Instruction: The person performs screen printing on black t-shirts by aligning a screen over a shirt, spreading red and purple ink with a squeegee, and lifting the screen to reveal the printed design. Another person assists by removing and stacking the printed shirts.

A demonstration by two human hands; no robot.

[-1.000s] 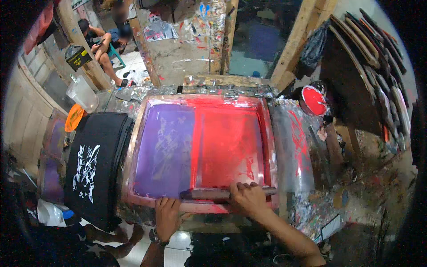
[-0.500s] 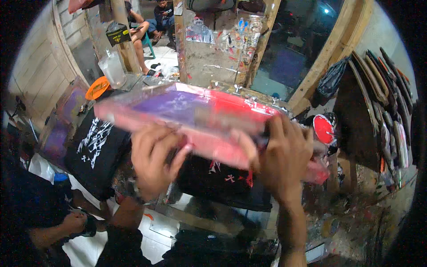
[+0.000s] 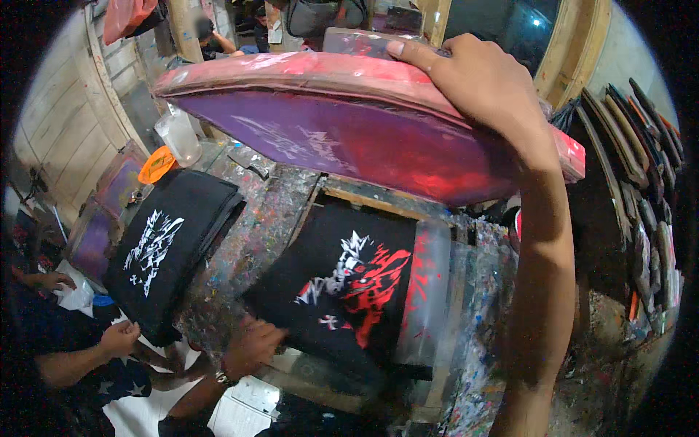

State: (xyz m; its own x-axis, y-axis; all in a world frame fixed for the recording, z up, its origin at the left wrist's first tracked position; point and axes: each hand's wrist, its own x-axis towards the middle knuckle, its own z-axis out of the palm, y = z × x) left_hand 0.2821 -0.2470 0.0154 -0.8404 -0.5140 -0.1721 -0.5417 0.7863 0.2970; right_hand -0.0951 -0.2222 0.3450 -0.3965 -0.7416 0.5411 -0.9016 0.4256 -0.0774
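My right hand (image 3: 470, 80) grips the raised screen printing frame (image 3: 291, 73) along its top rail, beside a squeegee (image 3: 357, 42). Its underside shows purple and red mesh. Below it lies black fabric (image 3: 277, 280) with a white and red graphic, over a board with a clear red-smeared strip (image 3: 429, 291) along its right side. My left hand (image 3: 255, 342) has its fingers closed on the fabric's near-left corner. To the left lies a stack of black printed fabric (image 3: 182, 218).
An orange bowl (image 3: 156, 164) and plastic jug (image 3: 178, 138) stand at back left. Boards (image 3: 619, 146) lean at right. A co-worker's hand (image 3: 120, 335) is at lower left, near a white bag (image 3: 76, 291). More people sit beyond the doorway (image 3: 215, 44).
The screen has risen from flat to steeply tilted, uncovering the printed fabric. My left hand has left the screen's rail and moved down to the fabric. My right hand has moved up with the frame.
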